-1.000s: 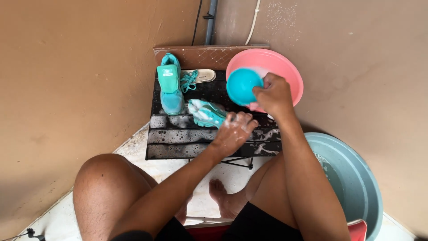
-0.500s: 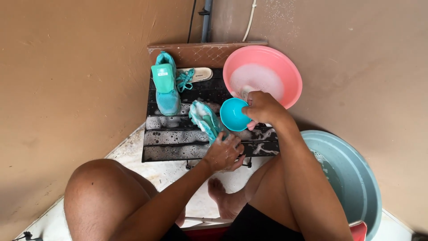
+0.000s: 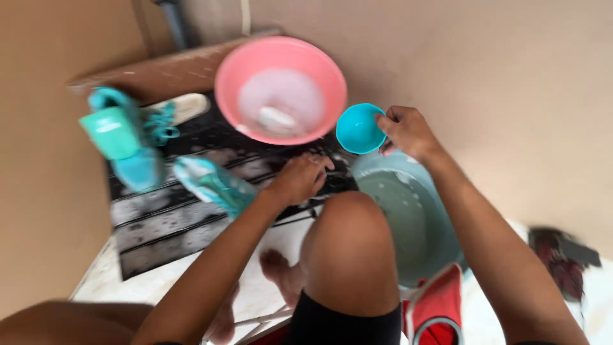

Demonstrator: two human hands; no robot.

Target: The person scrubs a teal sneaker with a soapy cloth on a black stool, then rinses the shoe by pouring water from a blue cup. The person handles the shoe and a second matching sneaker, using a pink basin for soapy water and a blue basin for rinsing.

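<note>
As we look down past the raised knee point(image 3: 348, 249), the grey-green tub point(image 3: 408, 217) lies nearest to us, low on the right; we see only droplets on its inside, and whether water stands in it we cannot tell. Just above its far rim, the right hand point(image 3: 408, 131) grips a small turquoise scoop bowl point(image 3: 359, 128) by its edge, with the open mouth turned toward us. The left hand point(image 3: 300, 179) is closed on the heel end of a soapy turquoise shoe point(image 3: 214, 184) that lies on the wet black slatted board point(image 3: 166, 223). Its long axis runs from this hand out to the left, so the left hand is the nearer one. Farther left a second turquoise shoe point(image 3: 124, 144) rests on the board, well apart. Farthest, the pink basin point(image 3: 281, 89) holds cloudy water and a pale lump, maybe soap.
</note>
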